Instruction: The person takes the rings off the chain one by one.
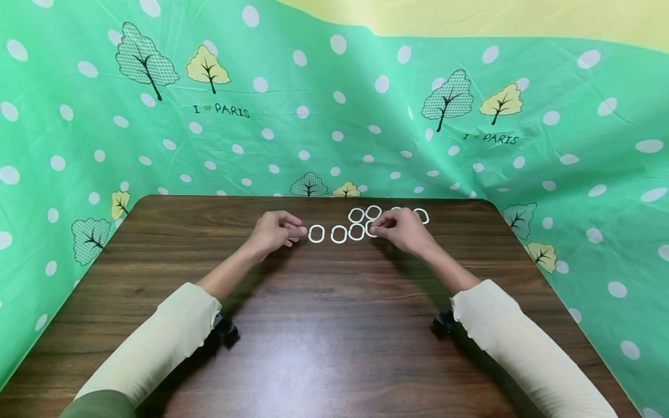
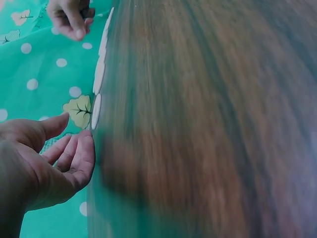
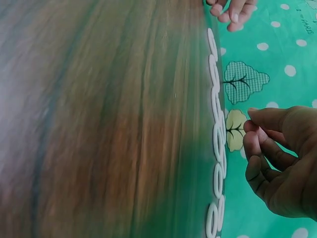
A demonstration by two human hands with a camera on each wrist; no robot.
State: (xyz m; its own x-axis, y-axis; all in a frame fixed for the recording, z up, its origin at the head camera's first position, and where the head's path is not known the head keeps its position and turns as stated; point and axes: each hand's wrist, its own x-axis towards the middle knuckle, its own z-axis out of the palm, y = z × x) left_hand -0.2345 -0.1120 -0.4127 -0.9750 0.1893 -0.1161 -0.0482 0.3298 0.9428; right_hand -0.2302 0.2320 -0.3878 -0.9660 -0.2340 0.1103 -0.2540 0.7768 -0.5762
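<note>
Several white rings lie on the dark wooden table towards its far edge, some side by side and some in a second row behind. The leftmost ring (image 1: 316, 241) is just right of my left hand (image 1: 277, 231), whose fingertips come close to its edge. That hand has relaxed, slightly bent fingers and holds nothing in the left wrist view. Over the right part of the rings hovers my right hand (image 1: 406, 231), partly hiding some of them. In the right wrist view its fingers are loosely bent, thumb near the forefinger, with nothing between them.
The brown tabletop (image 1: 334, 325) stretches from the rings towards me. Behind and beside it hangs a green cloth (image 1: 324, 104) with white dots and printed trees. Black wrist cameras sit below the left cuff (image 1: 226, 331) and the right cuff (image 1: 444, 324).
</note>
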